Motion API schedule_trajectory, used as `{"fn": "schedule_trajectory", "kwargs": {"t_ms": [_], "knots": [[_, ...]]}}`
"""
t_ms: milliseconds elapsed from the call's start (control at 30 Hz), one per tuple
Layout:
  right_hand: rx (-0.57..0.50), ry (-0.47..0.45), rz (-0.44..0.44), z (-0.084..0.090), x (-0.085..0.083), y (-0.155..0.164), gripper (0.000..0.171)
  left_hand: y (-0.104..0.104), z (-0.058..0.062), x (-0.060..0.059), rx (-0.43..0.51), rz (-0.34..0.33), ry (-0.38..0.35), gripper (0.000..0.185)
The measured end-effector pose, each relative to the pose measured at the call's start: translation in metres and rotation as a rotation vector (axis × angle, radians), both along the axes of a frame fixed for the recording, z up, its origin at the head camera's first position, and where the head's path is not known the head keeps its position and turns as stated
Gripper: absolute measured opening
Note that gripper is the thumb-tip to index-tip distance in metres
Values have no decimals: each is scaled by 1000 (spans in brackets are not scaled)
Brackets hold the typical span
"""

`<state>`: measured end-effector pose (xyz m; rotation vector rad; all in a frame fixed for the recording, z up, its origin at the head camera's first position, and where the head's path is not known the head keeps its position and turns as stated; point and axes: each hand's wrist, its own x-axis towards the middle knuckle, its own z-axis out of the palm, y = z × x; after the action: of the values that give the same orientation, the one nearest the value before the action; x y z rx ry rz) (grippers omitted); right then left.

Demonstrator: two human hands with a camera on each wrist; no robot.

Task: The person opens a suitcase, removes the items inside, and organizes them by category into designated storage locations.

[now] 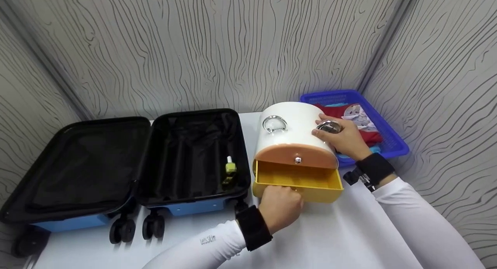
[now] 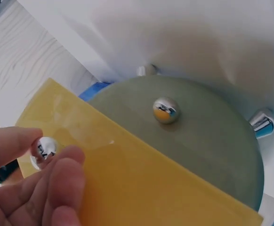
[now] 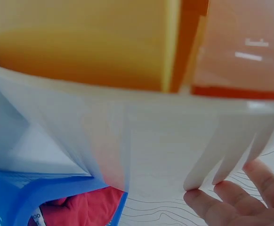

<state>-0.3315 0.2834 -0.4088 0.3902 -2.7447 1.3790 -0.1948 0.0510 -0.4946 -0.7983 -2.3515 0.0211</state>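
A small white cabinet (image 1: 297, 119) with a rounded top has an orange upper drawer (image 1: 279, 152) with a chrome knob. Its yellow lower drawer (image 1: 318, 193) is pulled out, and its visible inside holds nothing. My left hand (image 1: 281, 207) pinches the yellow drawer's round chrome knob (image 2: 46, 148) between thumb and finger. My right hand (image 1: 345, 139) rests on the cabinet's right side around the chrome handle (image 1: 329, 126), thumb and index finger on top. In the right wrist view its other fingers (image 3: 236, 200) press fairly straight against the white side wall.
An open suitcase (image 1: 194, 115) with black insides lies left of the cabinet. A yellow-green bottle (image 1: 230, 167) with a white cap is in its right half. A blue basket (image 1: 392, 144) of red cloth (image 1: 372, 137) and other fabrics stands behind my right hand. Patterned walls enclose the white table (image 1: 326, 238).
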Motion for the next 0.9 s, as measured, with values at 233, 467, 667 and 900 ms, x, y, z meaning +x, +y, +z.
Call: {"fn": "schedule_trajectory", "kwargs": {"t_ms": [233, 467, 667, 900], "knots": [[19, -12, 3, 1, 2, 1, 60, 3, 3, 24, -100, -2, -19, 30], [3, -5, 10, 2, 2, 3, 58, 3, 7, 37, -118, 10, -30, 36], [1, -10, 5, 1, 4, 4, 57, -6, 23, 39, -72, -4, -130, 55], [21, -15, 0, 0, 4, 5, 57, -43, 77, 20, 237, -74, -265, 58]]}}
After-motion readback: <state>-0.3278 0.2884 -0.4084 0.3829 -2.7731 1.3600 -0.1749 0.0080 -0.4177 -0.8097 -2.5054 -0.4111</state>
